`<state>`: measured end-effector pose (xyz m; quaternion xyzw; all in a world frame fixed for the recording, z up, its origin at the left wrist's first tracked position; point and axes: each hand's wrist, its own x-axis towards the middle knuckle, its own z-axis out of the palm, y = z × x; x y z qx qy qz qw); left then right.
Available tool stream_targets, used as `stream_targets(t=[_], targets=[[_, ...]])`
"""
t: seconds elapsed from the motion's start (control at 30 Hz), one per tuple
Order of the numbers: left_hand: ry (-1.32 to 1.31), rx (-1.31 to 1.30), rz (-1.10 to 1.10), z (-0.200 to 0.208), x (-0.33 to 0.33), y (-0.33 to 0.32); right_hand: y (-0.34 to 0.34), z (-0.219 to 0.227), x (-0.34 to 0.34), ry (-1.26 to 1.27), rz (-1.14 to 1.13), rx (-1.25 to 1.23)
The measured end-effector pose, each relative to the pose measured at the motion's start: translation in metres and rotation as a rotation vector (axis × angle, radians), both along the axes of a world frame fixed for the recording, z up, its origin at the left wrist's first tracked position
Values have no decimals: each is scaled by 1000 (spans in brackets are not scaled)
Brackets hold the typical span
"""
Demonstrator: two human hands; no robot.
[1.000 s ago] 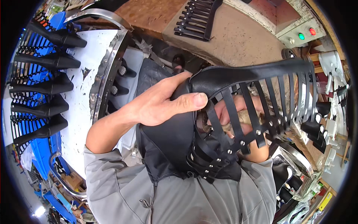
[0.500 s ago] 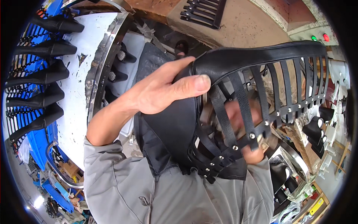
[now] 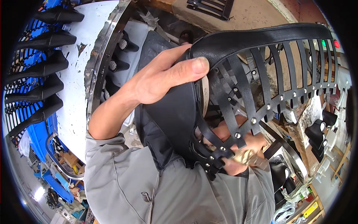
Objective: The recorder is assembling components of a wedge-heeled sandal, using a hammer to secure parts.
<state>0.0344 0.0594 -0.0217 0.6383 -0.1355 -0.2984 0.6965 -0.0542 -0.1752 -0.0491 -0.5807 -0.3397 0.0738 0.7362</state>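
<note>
"Since you're on the near side, what is the left hand [image 3: 160,80] doing?"

"Grasping the black strapped boot [image 3: 231,43]: its thumb lies on the smooth leather, and the fingers go out of sight behind the far edge."

"And where does the boot reach from there?"

"From the left hand out to the right and away from the person, in front of the grey shirt [image 3: 186,194]. Its riveted straps [image 3: 244,87] spread between the two hands."

"The right hand [image 3: 255,143]?"

"Low to the right of the left one, partly hidden by the straps. It's closed on a pale yellowish thing [image 3: 244,156], too blurred for me to say what. I can't tell whether that touches the boot."

"What else lies near?"

"Left of the left hand, a row of black boots [image 3: 48,39] on a white board [image 3: 74,93]. Beyond both hands, the bench [image 3: 253,16] carries a dark strapped piece [image 3: 228,9]. Right of the right hand, more black footwear [image 3: 315,130]."
</note>
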Motion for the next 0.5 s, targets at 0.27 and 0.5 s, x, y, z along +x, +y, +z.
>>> stream_targets(t=[0.27, 0.5], targets=[[2, 80, 20, 9, 3, -4, 16, 9, -22, -225, -356, 0], [-58, 41, -48, -2, 16, 1, -17, 15, -10, 32, -322, -118]])
